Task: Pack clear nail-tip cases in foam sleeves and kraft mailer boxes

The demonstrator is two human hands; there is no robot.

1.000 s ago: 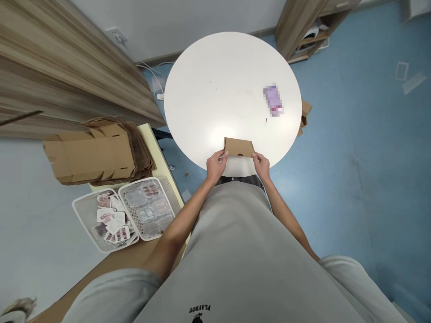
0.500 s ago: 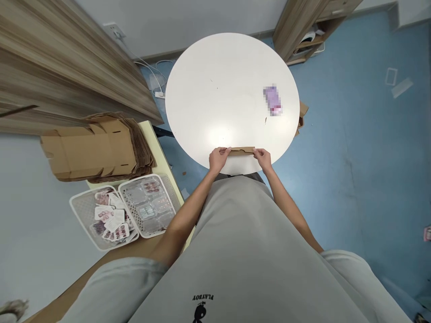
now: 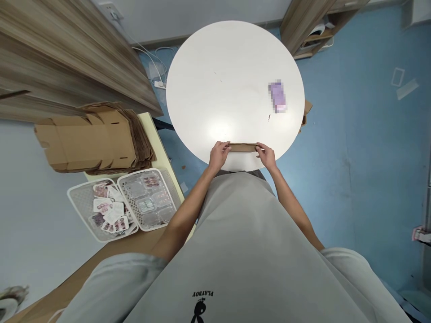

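Note:
Over the near edge of the round white table [image 3: 235, 58], I hold a brown cardboard box [image 3: 243, 147], seen nearly edge-on as a narrow strip. My left hand [image 3: 218, 155] is closed on its left end, with thumb and fingers at the corner. At the other end my right hand [image 3: 266, 154] grips the right corner, fingers bent around it. How far the box is folded cannot be made out from this angle.
A blurred purple item [image 3: 278, 95] lies on the table's right side. To the left, a stack of flat cardboard boxes [image 3: 90, 141] rests on a yellowish table [image 3: 158, 148]. Beside it stand two white baskets, one with loose cards [image 3: 111, 211], one with clear packs [image 3: 148, 202].
The cardboard's near face now shows as a smoother, straighter strip, without the notched flap edge seen before. My right hand's fingers have shifted at its corner. The whole view has moved slightly.

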